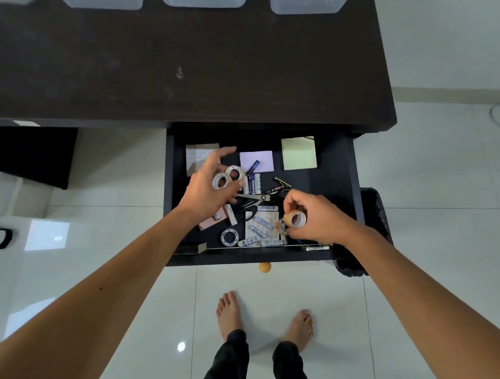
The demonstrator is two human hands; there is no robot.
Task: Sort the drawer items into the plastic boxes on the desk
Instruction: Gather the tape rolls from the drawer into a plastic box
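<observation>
A: Tape rolls were what both hands had gone for. Left hand (209, 186), over the drawer's (349, 189) left half, pinched one tape roll (221, 180) between thumb and fingers, the other fingers spread; a second roll (234, 172) sat touching it, and I could not tell whether that one was gripped too.

B: And the right hand (313, 216)?

A: Curled closed round a tan roll (296, 219) near the front right corner, another roll edge (282, 226) just beside it.

B: What remained in there?

A: One loose roll (229, 236) by the front edge, scissors (253, 201) mid-drawer, batteries (253, 184), sticky-note pads along the back edge. Plastic boxes (204, 3) stood at the desk's (189, 67) far edge, well apart from the drawer.

B: Advice for the lift?

A: My judgement: firm up the left pinch before raising, clear the desk's front edge, and drop all tape into one box.
</observation>
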